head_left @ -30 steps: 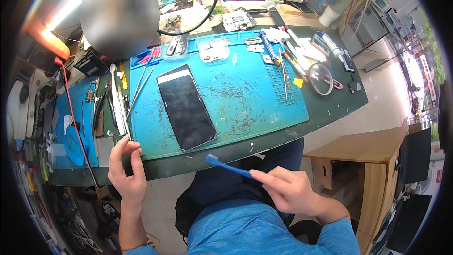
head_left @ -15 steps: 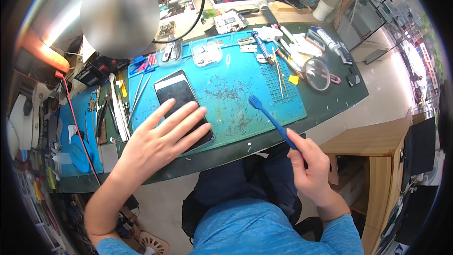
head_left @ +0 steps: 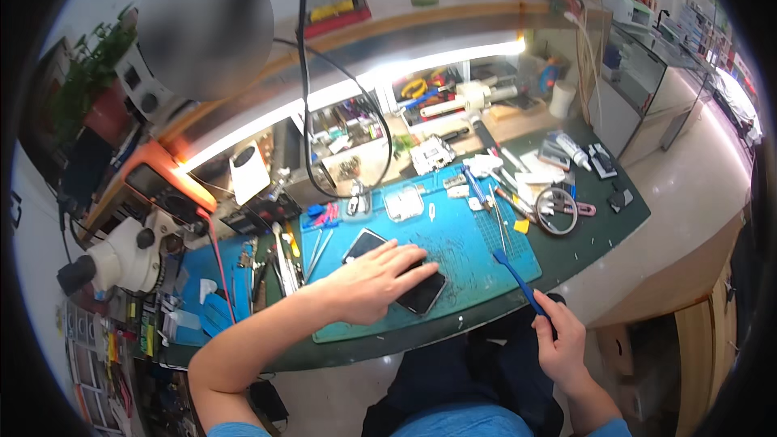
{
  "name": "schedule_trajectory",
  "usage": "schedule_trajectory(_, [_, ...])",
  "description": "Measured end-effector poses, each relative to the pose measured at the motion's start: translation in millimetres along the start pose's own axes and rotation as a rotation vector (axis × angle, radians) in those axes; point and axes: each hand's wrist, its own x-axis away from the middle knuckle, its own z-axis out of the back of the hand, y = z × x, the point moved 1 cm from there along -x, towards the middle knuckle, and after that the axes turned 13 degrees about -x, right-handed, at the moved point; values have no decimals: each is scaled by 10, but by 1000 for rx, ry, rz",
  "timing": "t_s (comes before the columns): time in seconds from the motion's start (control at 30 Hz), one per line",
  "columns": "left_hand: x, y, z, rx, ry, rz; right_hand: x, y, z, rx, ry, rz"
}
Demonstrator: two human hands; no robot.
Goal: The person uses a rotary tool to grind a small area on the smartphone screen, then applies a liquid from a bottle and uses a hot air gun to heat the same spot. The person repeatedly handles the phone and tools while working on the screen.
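My left hand (head_left: 371, 279), fingers stretched out, lies across a dark smartphone (head_left: 425, 295) on the blue work mat (head_left: 344, 328). The hand covers the middle of the phone, leaving a lighter top strip and its lower right corner in sight. I cannot tell how firmly the palm presses. In my right hand (head_left: 562, 337) is a slim blue brush (head_left: 522, 282), shaped like a toothbrush. Its handle sits between thumb and fingers, and its head points up and left over the mat's right edge, apart from the phone.
Tweezers (head_left: 317, 252) lie left of the phone; a clear tray (head_left: 404, 204) of small parts stands behind it. Screwdrivers, a round magnifier (head_left: 557, 211) and tubes crowd the right. An orange multimeter (head_left: 166, 182) and a white microscope (head_left: 121, 252) stand left. A black cable (head_left: 306, 113) hangs in front.
The view has tilted up, bringing the shelf, light strip and microscope into sight. My left forearm now lies more level across the mat. The brush is still in my right hand.
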Motion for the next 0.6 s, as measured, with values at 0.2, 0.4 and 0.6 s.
schedule_trajectory(0.2, [131, -128, 354, -55, 119, 155, -18, -17, 32, -39, 138, 92])
schedule_trajectory(0.4, [-577, -199, 1242, -171, 791, 49, -33, 145, 130, -134, 157, 68])
schedule_trajectory(0.6, [-218, 112, 1060, 141, 521, 409, 142, 419, 216, -289, 188, -21])
